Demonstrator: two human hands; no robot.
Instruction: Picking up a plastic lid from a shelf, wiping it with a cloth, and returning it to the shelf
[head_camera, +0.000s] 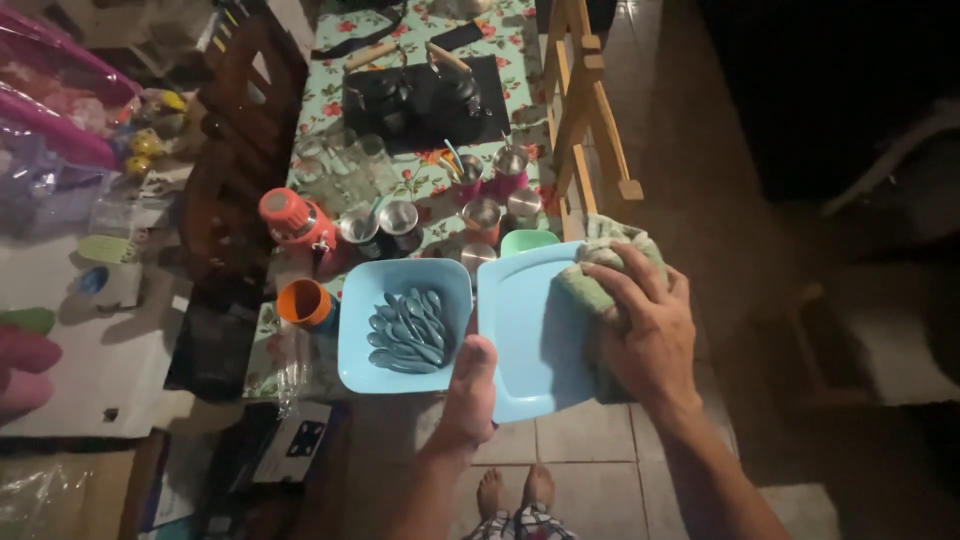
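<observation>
Floral table (330, 110), tiled floor (590, 440)

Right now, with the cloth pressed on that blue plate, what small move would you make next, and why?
Probably slide the green cloth across the blue plate toward the left hand. The right hand presses it at the plate's right edge, so most of the face lies uncovered.

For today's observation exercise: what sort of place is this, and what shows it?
Probably a home dining area: a table with a floral cloth crowded with metal cups, a square blue plastic plate of spoons, and a tiled floor underfoot.
</observation>
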